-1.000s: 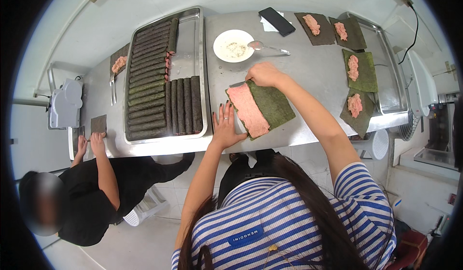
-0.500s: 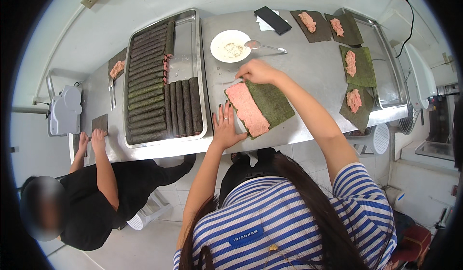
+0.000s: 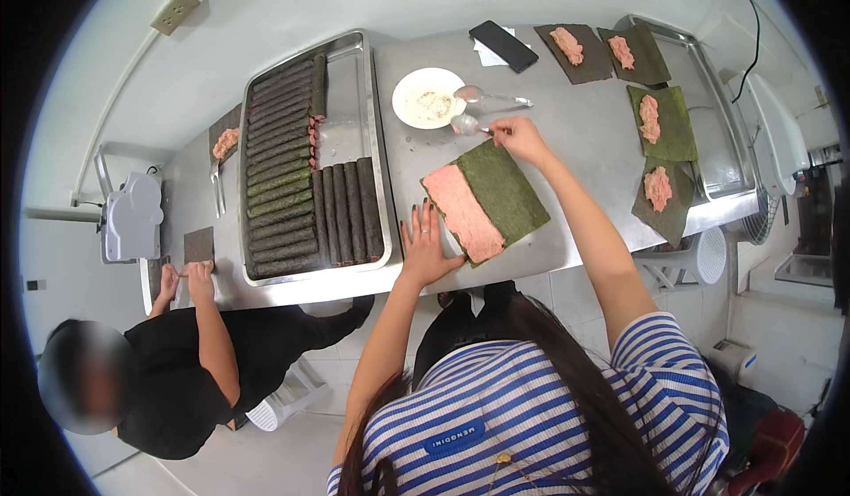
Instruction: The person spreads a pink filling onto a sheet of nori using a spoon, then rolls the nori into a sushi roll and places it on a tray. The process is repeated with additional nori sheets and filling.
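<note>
A green seaweed sheet [image 3: 518, 190] lies on the steel table, its left part covered by a smooth band of pink paste [image 3: 456, 213]. Beside its lower left edge, my left hand [image 3: 425, 248] rests with fingers spread, thumb at the sheet's near corner. Above the sheet, my right hand [image 3: 518, 139] grips a metal spoon [image 3: 465, 125], whose head is just below a white bowl [image 3: 425, 93] of pale liquid. Another spoon [image 3: 509, 96] rests across the bowl's right rim.
A large tray [image 3: 381, 186] of dark rolls stands left. Right are several sheets with paste mounds [image 3: 649, 120] and another tray [image 3: 739, 142]. A phone [image 3: 503, 46] lies at the back. At far left, a co-worker [image 3: 177, 372] has both hands at a small sheet, beside a grey machine [image 3: 131, 217].
My right hand has moved up and right, off the sheet's top edge, raising the spoon toward the bowl. My left hand stays by the sheet. The whole view has shifted slightly down.
</note>
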Available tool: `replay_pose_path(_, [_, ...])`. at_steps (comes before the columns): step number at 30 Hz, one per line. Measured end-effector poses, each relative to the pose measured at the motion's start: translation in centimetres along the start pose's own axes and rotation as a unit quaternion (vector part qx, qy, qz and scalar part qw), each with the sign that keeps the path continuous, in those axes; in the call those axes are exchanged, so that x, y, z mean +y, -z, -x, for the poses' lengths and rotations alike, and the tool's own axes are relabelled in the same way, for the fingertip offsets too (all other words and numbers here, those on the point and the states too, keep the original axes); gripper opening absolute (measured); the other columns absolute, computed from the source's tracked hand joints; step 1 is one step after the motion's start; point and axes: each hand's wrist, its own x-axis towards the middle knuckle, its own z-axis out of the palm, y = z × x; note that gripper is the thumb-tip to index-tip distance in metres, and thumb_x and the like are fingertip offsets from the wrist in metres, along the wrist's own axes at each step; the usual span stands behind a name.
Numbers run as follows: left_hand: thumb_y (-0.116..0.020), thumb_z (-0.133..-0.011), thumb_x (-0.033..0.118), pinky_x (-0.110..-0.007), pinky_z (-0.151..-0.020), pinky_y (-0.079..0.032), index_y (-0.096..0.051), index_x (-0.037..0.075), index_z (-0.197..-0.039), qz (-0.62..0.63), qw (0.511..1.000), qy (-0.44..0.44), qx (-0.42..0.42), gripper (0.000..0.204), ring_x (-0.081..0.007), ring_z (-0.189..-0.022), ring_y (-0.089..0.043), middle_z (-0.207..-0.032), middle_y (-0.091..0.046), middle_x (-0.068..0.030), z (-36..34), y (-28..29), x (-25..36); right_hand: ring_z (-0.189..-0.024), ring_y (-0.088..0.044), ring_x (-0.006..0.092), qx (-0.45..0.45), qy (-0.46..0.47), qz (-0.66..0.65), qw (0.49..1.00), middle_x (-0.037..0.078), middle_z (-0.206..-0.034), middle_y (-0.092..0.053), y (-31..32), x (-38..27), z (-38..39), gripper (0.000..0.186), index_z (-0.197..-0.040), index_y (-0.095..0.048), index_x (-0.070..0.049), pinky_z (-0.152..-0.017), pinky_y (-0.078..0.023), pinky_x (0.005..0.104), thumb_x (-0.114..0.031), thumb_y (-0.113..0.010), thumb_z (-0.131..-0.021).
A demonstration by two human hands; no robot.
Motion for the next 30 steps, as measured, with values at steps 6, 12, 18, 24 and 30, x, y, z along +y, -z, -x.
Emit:
replay_pose_path(6, [-0.073,-0.062,0.050,-0.060,-0.111,-0.006,-0.012,-0.005,-0.145,0.021,1.000,0.007,-0.003,0.116,-0.0380,-0.143,-0.003,-0.155,-0.005,-0.0167,0.2,0.6,0.5,-0.073,-0.064,0.0378,0.089,-0.030,0.281,0.955,0.017,-0.079,-0.066,-4.7,-2.2,11.1,0.017,-0.083,-0.069,-0.006,-0.067,-0.051,0.0486,-0.012,-0.054,-0.079])
replay_pose_path(12, [-0.073,-0.062,0.052,-0.061,-0.110,-0.006,-0.009,-0.003,-0.146,0.021,1.000,0.000,-0.002,0.119,-0.0385,-0.143,-0.001,-0.155,-0.004,-0.0169,0.0,0.3,0.4,-0.075,-0.064,0.0365,0.129,-0.010,0.252,0.959,0.015,-0.088,-0.066,-7.3,-2.6,11.3,0.017,-0.085,-0.068,-0.005,-0.066,-0.052,0.0470,-0.011,-0.053,-0.080])
replay_pose_path(18, [-0.073,-0.062,0.053,-0.061,-0.110,-0.007,-0.009,-0.002,-0.146,0.040,0.999,-0.007,0.015,0.119,-0.0385,-0.143,-0.002,-0.155,-0.005,-0.0164,0.1,0.0,0.2,-0.079,-0.064,0.0363,0.106,-0.002,0.275,0.956,0.016,-0.089,-0.065,-7.6,-4.0,8.6,0.018,-0.088,-0.068,-0.003,-0.067,-0.052,0.0458,-0.007,-0.053,-0.079])
replay_pose_path(24, [-0.073,-0.062,0.054,-0.061,-0.110,-0.007,-0.008,-0.002,-0.147,0.038,0.999,-0.008,0.019,0.120,-0.0383,-0.143,-0.002,-0.155,-0.005,-0.0164,0.1,-0.2,0.1,-0.080,-0.064,0.0338,0.106,0.038,0.302,0.947,0.016,-0.087,-0.064,-7.8,-4.1,6.9,0.016,-0.085,-0.066,-0.003,-0.068,-0.051,0.0442,-0.006,-0.054,-0.075])
replay_pose_path(30, [-0.073,-0.062,0.054,-0.061,-0.110,-0.007,-0.008,-0.003,-0.146,0.029,1.000,0.000,-0.002,0.120,-0.0379,-0.143,-0.001,-0.155,-0.004,-0.0169,0.1,0.1,0.2,-0.081,-0.063,0.0288,0.118,0.097,0.384,0.911,0.013,-0.085,-0.063,-8.2,-4.1,6.2,0.015,-0.084,-0.064,-0.003,-0.071,-0.050,0.0400,-0.010,-0.055,-0.075])
